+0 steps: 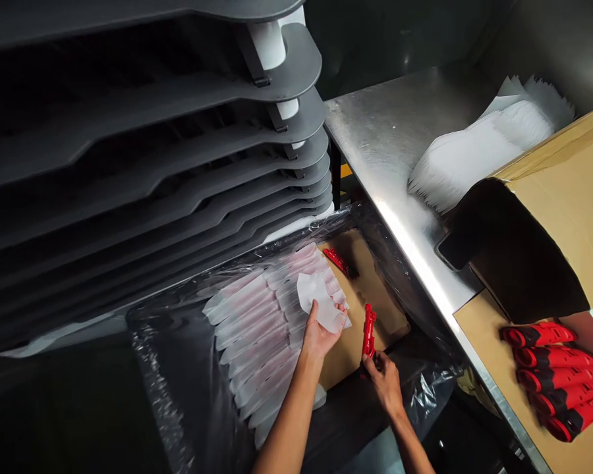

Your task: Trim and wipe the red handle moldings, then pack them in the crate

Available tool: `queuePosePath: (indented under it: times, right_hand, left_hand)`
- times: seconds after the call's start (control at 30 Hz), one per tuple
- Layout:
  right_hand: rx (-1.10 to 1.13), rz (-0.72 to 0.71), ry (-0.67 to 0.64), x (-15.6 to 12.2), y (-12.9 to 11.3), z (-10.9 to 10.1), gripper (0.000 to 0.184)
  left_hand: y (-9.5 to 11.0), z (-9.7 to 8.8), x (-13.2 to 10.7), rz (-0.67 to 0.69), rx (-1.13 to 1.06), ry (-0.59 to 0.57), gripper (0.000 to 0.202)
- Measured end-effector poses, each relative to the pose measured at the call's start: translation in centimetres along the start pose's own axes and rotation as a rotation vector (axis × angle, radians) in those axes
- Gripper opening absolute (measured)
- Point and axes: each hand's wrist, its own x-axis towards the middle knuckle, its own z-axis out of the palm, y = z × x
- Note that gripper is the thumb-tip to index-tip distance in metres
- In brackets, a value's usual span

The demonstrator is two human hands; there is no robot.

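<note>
My left hand [321,336] is closed on a small white sheet [315,295], thumb on top, above rows of parts wrapped in white sheets [257,329]. To its right, my right hand [384,380] pinches the near end of a slim red plastic part [369,329], which looks like a tool housing half and points away from me. Another red and black part [338,262] lies unwrapped on the brown cardboard sheet [343,359] beyond my hands. The wrapped rows sit inside a container lined with dark plastic film [178,368].
A metal table [375,131] runs along the right, bearing a fanned stack of white sheets [479,148] and a cardboard box [568,178] with a dark flap. Several red and black housings [563,375] lie on cardboard at the lower right. Stacked grey trays [153,151] rise on the left.
</note>
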Motion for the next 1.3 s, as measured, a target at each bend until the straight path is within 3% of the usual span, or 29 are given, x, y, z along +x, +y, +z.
queuePosePath:
  times: [0.13,0.23,0.33,0.5,0.63,0.83,0.93,1.03,1.17,1.3]
  right_hand:
    - [-0.102,-0.142,-0.015,-5.2,-2.1,-2.5,0.041]
    - [-0.231,-0.239,-0.039,-6.4,-3.3,-3.1,0.031]
    - [-0.314,-0.251,-0.037,-6.0,-3.9,-3.0,0.031]
    - [-0.149,-0.213,-0.065,-5.5,-3.8,-2.8,0.063]
    - [0.033,-0.240,-0.077,-5.4,-3.6,-2.8,0.057]
    - [-0.202,-0.311,0.090,-4.8,-3.3,-3.2,0.063]
    - [-0.294,-0.366,0.068,-4.4,-2.8,-3.3,0.072]
    - [-0.319,-0.394,0.078,-3.9,-2.2,-3.5,0.065]
    - [-0.164,-0.306,0.147,-2.9,-1.8,-4.4,0.061]
    - [0.378,0.043,-0.017,-0.3,-0.8,-4.7,0.066]
  left_hand:
    - [-1.3,-0.1,0.6,-0.048,-0.006,-0.066,0.037]
    - [-2.6,0.1,0.4,-0.059,0.013,-0.136,0.039]
    - [-3.8,0.4,-0.3,-0.092,0.063,-0.206,0.039]
    - [-5.3,0.4,-1.3,-0.186,0.146,-0.271,0.039]
    - [-6.3,0.0,-1.7,-0.219,0.160,-0.275,0.039]
    - [-7.3,-1.1,-1.9,-0.311,0.191,-0.205,0.039]
    - [-7.7,-2.1,-1.7,-0.371,0.200,-0.147,0.040]
    - [-8.0,-3.0,-1.5,-0.410,0.208,-0.102,0.038]
    - [-8.0,-3.8,-1.6,-0.473,0.218,-0.081,0.031]
    - [-8.0,-3.8,-2.3,-0.527,0.236,-0.079,0.029]
